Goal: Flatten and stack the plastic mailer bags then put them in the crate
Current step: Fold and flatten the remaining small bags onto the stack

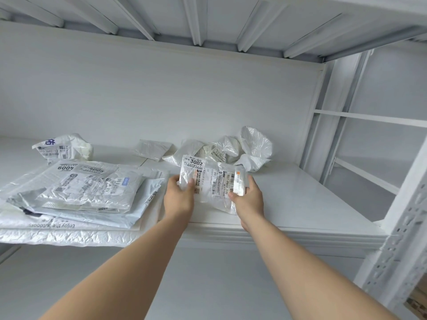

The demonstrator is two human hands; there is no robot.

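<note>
While the stack of flattened mailers (pixel 80 195) already lies several bags deep on the shelf (pixel 288 199), the job looks roughly half done. Just to the right of that stack, a wrinkled labelled mailer (pixel 212 181) is held between both hands. The left hand (pixel 179 197) pinches its near-stack edge with the thumb on top. The right hand (pixel 248 199) has its fingers curled round the far edge. This bag seems mid-flattening and not yet added. Farther right of the stack and behind it sits a heap of crumpled bags (pixel 242 148). One more crumpled bag (pixel 64 146) sits behind the stack's left end. No crate is in view, so that step remains.
</note>
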